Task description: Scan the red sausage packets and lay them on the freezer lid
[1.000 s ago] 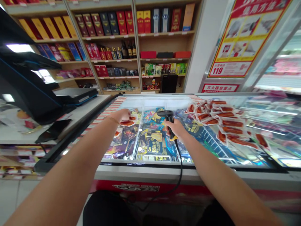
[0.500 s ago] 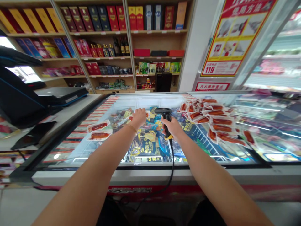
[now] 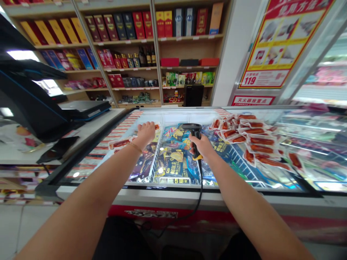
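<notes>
Near the left edge of the glass-topped freezer (image 3: 173, 195) lie sausage packs (image 3: 118, 143), partly behind the forearm. Further right, toward the far edge, the left hand (image 3: 146, 133) curls over another sausage pack (image 3: 156, 126); its fingers hide whether the grip has closed. The pack is probably light, soft and slick, best pinched by its sides. The right hand (image 3: 202, 145) is wrapped around a scanner (image 3: 195, 133), its cable (image 3: 201, 184) crossing the front edge. A pack heap (image 3: 260, 141) crowds the right.

Boxes (image 3: 138, 25) and bottles (image 3: 149, 57) stand on wooden shelves (image 3: 187, 47); a poster (image 3: 283, 45) (marked 119) hangs to their right.
</notes>
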{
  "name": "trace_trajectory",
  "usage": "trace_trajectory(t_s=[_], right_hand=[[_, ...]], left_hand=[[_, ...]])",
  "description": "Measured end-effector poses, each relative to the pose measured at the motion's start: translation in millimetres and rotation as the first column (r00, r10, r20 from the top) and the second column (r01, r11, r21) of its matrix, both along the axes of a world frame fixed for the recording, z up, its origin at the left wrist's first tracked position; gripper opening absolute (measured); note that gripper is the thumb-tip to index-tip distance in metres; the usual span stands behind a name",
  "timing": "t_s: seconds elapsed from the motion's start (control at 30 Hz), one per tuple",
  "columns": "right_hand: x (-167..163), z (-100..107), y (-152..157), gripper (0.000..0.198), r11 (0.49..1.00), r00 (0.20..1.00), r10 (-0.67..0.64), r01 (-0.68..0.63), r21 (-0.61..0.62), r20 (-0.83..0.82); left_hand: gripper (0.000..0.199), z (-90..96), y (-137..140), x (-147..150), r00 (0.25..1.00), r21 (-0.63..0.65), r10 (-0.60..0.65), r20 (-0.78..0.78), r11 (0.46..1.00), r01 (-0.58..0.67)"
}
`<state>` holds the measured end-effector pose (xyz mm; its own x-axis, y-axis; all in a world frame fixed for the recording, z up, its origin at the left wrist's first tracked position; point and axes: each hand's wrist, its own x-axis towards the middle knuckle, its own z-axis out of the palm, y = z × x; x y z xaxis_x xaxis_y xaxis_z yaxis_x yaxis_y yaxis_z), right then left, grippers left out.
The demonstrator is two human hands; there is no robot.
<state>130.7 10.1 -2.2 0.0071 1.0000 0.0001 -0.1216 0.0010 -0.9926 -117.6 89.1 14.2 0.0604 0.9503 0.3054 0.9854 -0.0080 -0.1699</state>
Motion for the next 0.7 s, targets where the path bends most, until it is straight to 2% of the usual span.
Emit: trace_trajectory(t_s=[0.1, 0.2, 0.27, 0.33, 0.37, 0.43, 0.53, 0.63, 0.7], right_hand=[[2, 3, -1, 0.025, 1.0, 1.0, -0.023, 0.023, 0.006, -0.017], [4, 7, -3, 0.024, 0.998, 0.998, -0.054, 0.054, -0.011, -0.031], [4, 9, -4, 0.023, 0.998, 0.997, -0.064, 0.063, -0.027, -0.035], [5, 10, -4, 0.023, 0.997, 0.997, -0.068, 0.067, -0.039, -0.034], [5, 11, -4, 0.023, 0.997, 0.997, -0.07, 0.069, -0.042, -0.032], [4, 11, -5, 0.022, 0.997, 0.997, -0.07, 0.069, -0.038, -0.028], [3, 11, -5, 0.02, 0.998, 0.998, -0.059, 0.059, -0.024, -0.025], [2, 10, -5, 0.022, 0.998, 0.998, -0.053, 0.052, -0.02, -0.027], [1, 8, -5, 0.024, 0.999, 0.999, -0.047, 0.046, -0.027, -0.023]], left_hand=[[0.035, 4.0, -1, 27, 0.987, -0.082, -0.088, 0.133, 0.992, 0.099], [0.047, -3.2, -2, 54, 0.933, -0.2, -0.147, 0.329, 0.955, 0.22], [0.059, -10.2, -3, 65, 0.869, -0.191, -0.168, 0.464, 0.94, 0.284], [0.072, -15.6, -3, 69, 0.8, -0.129, -0.182, 0.572, 0.943, 0.307], [0.078, -17.3, -3, 68, 0.782, -0.099, -0.18, 0.597, 0.95, 0.295], [0.084, -19.1, -4, 64, 0.8, -0.058, -0.139, 0.584, 0.975, 0.212], [0.077, -21.2, -8, 54, 0.852, -0.114, 0.003, 0.523, 0.991, 0.066], [0.067, -26.1, -13, 46, 0.856, -0.194, 0.045, 0.515, 0.979, 0.065], [0.059, -29.8, -15, 44, 0.836, -0.177, 0.026, 0.549, 0.98, 0.086]])
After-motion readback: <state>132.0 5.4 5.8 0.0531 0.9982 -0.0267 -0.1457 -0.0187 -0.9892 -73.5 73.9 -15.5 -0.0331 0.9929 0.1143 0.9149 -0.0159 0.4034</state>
